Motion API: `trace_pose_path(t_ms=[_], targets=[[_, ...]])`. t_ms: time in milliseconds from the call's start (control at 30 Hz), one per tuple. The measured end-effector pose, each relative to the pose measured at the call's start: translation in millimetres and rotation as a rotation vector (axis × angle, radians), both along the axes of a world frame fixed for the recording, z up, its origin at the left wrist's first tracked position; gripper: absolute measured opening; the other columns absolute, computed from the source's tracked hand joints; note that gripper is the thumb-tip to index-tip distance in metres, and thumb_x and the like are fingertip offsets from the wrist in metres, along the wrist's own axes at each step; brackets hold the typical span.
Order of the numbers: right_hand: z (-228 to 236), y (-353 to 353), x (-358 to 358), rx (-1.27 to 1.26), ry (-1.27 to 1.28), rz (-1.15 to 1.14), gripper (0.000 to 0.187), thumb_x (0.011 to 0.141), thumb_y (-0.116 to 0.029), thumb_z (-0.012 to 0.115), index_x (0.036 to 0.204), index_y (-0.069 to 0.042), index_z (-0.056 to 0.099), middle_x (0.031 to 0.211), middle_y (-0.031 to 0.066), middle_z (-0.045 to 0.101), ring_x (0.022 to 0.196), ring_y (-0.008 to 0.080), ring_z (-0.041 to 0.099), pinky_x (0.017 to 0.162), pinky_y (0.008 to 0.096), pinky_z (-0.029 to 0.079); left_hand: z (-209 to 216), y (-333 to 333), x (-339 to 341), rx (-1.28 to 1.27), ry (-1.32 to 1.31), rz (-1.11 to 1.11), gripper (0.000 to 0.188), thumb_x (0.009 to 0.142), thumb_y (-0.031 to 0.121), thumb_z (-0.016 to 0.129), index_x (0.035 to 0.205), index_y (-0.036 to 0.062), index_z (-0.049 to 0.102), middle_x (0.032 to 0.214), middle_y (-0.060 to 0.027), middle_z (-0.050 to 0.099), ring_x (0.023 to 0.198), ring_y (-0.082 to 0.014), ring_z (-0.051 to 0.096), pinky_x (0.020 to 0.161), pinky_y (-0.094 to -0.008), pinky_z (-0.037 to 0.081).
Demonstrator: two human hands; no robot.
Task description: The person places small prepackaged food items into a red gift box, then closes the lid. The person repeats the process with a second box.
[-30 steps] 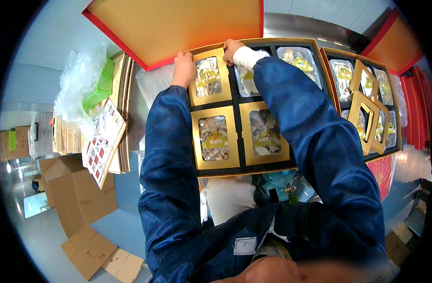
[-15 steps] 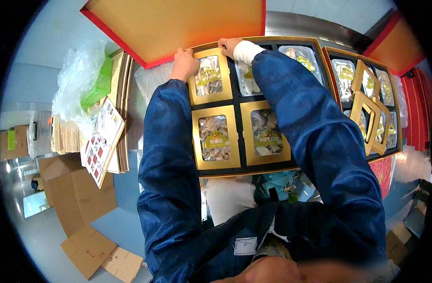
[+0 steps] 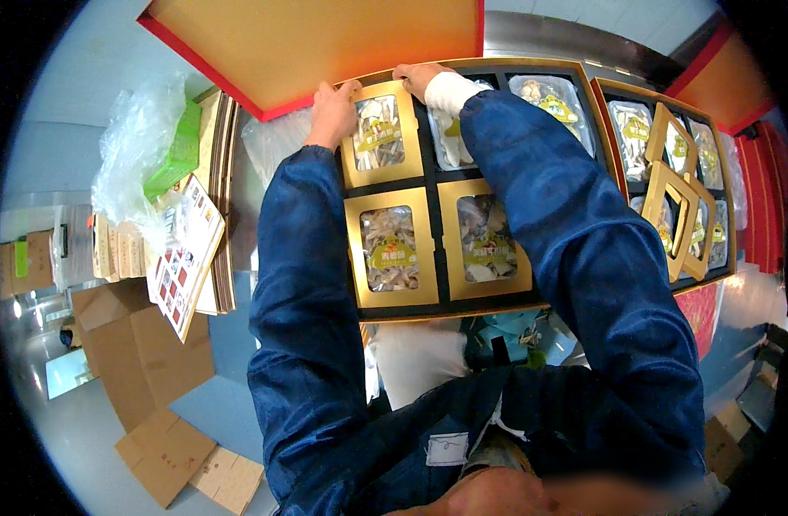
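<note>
1. Since the earlier frame, the left fingers and right fingers have drawn slightly closer together along the far edge of the gold frame (image 3: 408, 129).
2. The frame lies directly nearer the wearer from the fingers, over the clear pack (image 3: 379, 142) in the black-lined box (image 3: 438, 206). The left hand (image 3: 331, 118) is at its far-left corner, the right hand (image 3: 418, 79) at its far-right corner.
3. The fingers of the 2 hands look bent; I cannot tell whether they pinch the rim or only rest on it.
4. To seat it well, I would press the 2 far corners evenly, then the near edge, keeping the window centred over the label and the film unwrinkled.
5. The 2 nearer frames (image 3: 350, 249) (image 3: 520, 267), below the fingers, look flush and offer a guide for level.
6. Right of the fingers, uncovered trays (image 3: 548, 99) sit in the same box; farther right, loose gold frames (image 3: 653, 191) lie across a second box (image 3: 729, 258).
7. Beyond the fingers stands the lid (image 3: 325, 43). Left are a grey strip of surface (image 3: 246, 215), stacked boards (image 3: 224, 172) and a plastic bag (image 3: 127, 155); lower left, cardboard (image 3: 153, 361) on the floor.
</note>
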State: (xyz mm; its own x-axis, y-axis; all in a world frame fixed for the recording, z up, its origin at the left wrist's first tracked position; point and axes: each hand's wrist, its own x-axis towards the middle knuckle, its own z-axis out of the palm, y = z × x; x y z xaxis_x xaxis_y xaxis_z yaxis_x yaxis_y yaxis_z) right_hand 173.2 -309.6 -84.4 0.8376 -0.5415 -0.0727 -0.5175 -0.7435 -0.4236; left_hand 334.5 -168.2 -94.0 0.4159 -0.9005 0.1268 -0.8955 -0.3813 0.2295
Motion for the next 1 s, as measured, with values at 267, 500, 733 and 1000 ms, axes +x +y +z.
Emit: trace_pose_path(t_ms=[267,500,733,1000], targets=[[-7.7,-9.1,4.6,0.02,0.048,0.023,0.032,0.091,-0.026,0.044,0.119,-0.02,0.057,0.122,0.0118,0.059,0.112,0.0329,0.056,0.094,0.0428,0.044,6.2,-14.8,-10.0,0.031,0.033,0.071,0.025,0.087,0.021,0.05,0.109,0.019,0.063,0.109,-0.0186,0.053,0.104,-0.0384,0.051,0.089,-0.0448,0.043],[20.9,23.6,-4.1,-0.066,0.036,-0.073,0.029,0.093,-0.024,0.04,0.115,-0.01,0.054,0.119,0.0187,0.058,0.111,0.0341,0.056,0.092,0.0444,0.045,-4.0,19.4,-13.3,-0.346,-0.049,0.006,0.019,0.085,0.011,0.048,0.097,0.0016,0.06,0.1,-0.0185,0.057,0.098,-0.0344,0.054,0.084,-0.0423,0.045],[13.0,36.5,-13.1,-0.326,0.075,0.031,0.029,0.091,-0.016,0.046,0.119,-0.012,0.054,0.112,0.0172,0.058,0.107,0.0325,0.056,0.09,0.0395,0.046,5.2,32.7,-24.3,-0.174,-0.271,-0.136,0.021,0.083,0.008,0.047,0.098,0.0015,0.06,0.109,-0.0134,0.059,0.102,-0.0305,0.054,0.088,-0.0395,0.044],[15.2,55.6,-57.0,-0.563,0.029,0.225,0.039,0.088,-0.015,0.049,0.123,0.002,0.048,0.128,0.0182,0.047,0.122,0.0324,0.042,0.1,0.0409,0.036,17.0,84.4,-64.1,-0.083,-0.344,-0.153,0.044,0.085,0.019,0.054,0.125,0.004,0.049,0.129,-0.0106,0.049,0.129,-0.0353,0.034,0.105,-0.056,0.023]])
